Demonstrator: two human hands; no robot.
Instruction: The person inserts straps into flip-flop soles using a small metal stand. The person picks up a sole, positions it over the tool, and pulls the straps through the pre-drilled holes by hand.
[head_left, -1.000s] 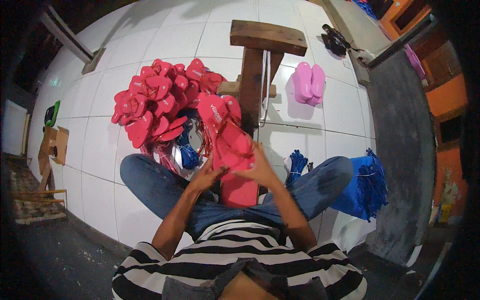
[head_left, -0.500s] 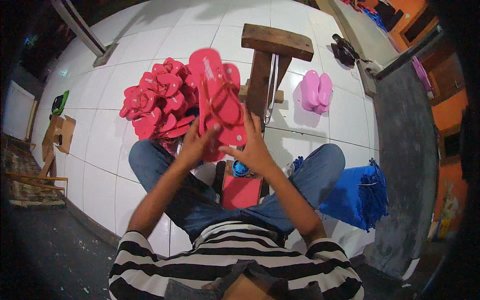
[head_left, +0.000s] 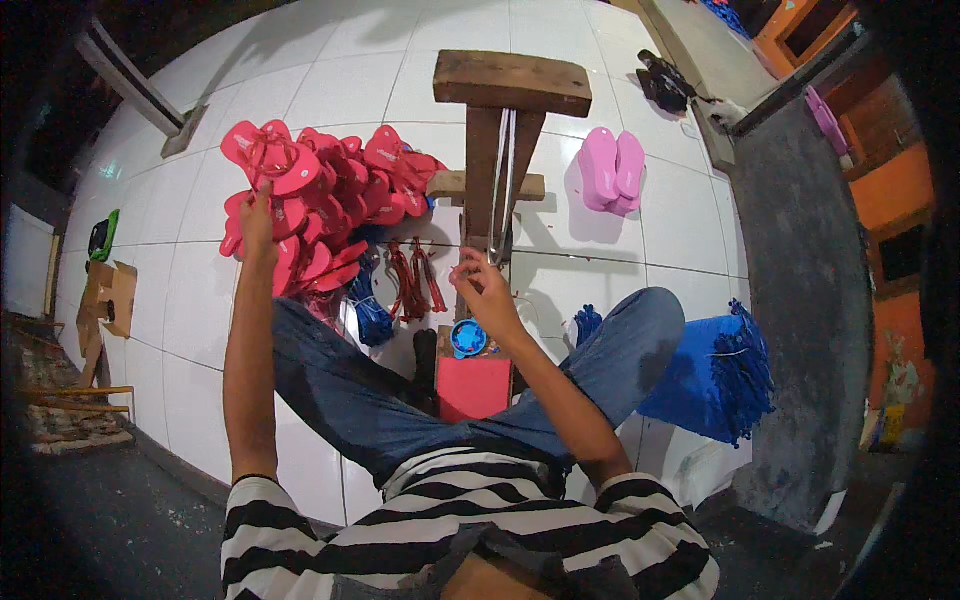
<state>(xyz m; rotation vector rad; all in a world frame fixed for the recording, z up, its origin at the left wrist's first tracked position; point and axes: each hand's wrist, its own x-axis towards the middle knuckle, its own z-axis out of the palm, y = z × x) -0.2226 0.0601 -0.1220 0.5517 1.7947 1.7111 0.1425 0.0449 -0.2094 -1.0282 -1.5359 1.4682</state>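
Observation:
At the upper left of the heap, my left hand (head_left: pixel 257 222) is closed on the near edge of a pair of red flip-flops (head_left: pixel 283 172) with red straps. They rest over the pile of red flip-flops (head_left: pixel 350 195). My right hand (head_left: pixel 487 290) is raised in front of the wooden stand (head_left: pixel 490 150), fingers bent and apart, with nothing visible in them. Just beyond its fingertips is the lower end of a thin metal rod (head_left: pixel 503 190) along the stand. Below the hand sits a small blue round container (head_left: pixel 468 338) on the stand's base, near a red pad (head_left: pixel 474 388).
Red straps (head_left: pixel 410 280) and a bundle of blue straps (head_left: pixel 372 305) lie between the heap and the stand. To the right are pink flip-flop soles (head_left: pixel 611 170). Blue soles (head_left: pixel 685 385) with a large bundle of blue straps (head_left: pixel 742 375) lie beside my right knee.
The red flip-flops both hands held before me have gone left onto the heap with my left hand. My right hand has let go and stays near the stand. The view has shifted slightly.

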